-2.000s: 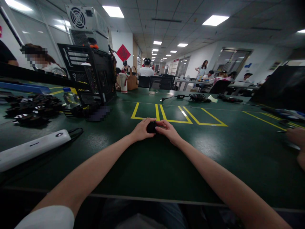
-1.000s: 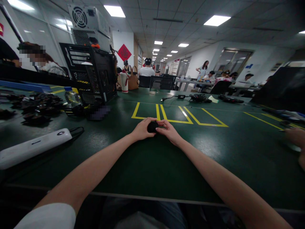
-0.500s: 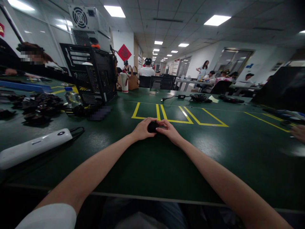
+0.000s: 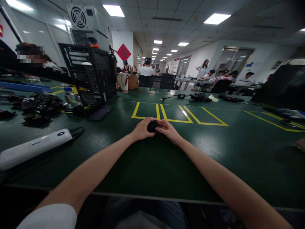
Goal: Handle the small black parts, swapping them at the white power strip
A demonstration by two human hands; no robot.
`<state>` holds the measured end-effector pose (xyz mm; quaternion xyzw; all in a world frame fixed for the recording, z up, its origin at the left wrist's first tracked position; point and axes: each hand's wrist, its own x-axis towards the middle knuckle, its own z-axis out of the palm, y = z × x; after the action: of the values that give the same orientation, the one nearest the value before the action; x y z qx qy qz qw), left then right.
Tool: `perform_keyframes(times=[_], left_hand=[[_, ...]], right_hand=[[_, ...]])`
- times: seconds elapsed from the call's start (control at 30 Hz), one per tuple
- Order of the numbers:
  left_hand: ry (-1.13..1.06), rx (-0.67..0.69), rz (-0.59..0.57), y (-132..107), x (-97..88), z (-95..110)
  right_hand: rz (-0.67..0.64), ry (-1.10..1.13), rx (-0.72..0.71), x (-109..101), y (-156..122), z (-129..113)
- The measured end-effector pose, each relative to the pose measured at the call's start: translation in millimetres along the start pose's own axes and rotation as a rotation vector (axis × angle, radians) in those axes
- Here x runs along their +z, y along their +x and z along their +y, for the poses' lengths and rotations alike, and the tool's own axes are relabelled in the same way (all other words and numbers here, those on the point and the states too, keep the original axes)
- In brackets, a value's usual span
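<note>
A small black rounded object sits between my hands, low over the green table; its exact kind does not show. My left hand curls around its left side, fingers over the top and thumb below. On the other side, my right hand has thumb and fingertips closed on the object's right edge. Part of the object is hidden behind my fingers. Just beyond my hands, yellow tape outlines mark the tabletop.
A white elongated device with a cord lies left. Behind it are several black parts, a clear bottle and an open computer case. Cables lie at the back. Another person's blurred hand shows at the right edge.
My hands and the black object stay almost exactly in place. At the right edge, the other person's hand has shifted downward and mostly out of view.
</note>
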<state>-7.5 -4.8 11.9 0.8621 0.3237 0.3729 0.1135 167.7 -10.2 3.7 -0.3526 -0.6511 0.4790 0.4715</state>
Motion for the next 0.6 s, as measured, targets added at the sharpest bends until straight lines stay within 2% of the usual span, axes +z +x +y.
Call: perform_keyframes(times=[0.17, 0.3, 0.47, 0.6], left_hand=[[0.001, 0.002, 0.013, 0.2, 1.2, -0.9], [0.003, 0.006, 0.014, 0.2, 2.2, -2.3], [0.005, 0.004, 0.013, -0.4, 1.5, -1.8], [-0.002, 0.000, 0.013, -0.5, 1.0, -0.7]], right_hand=[[0.062, -0.010, 0.006, 0.9, 4.1, 5.1], [0.028, 0.024, 0.083, -0.1, 5.1, 7.0], [-0.016, -0.007, 0.022, -2.2, 2.0, 5.5], [0.007, 0.037, 0.050, -0.5, 2.6, 5.5]])
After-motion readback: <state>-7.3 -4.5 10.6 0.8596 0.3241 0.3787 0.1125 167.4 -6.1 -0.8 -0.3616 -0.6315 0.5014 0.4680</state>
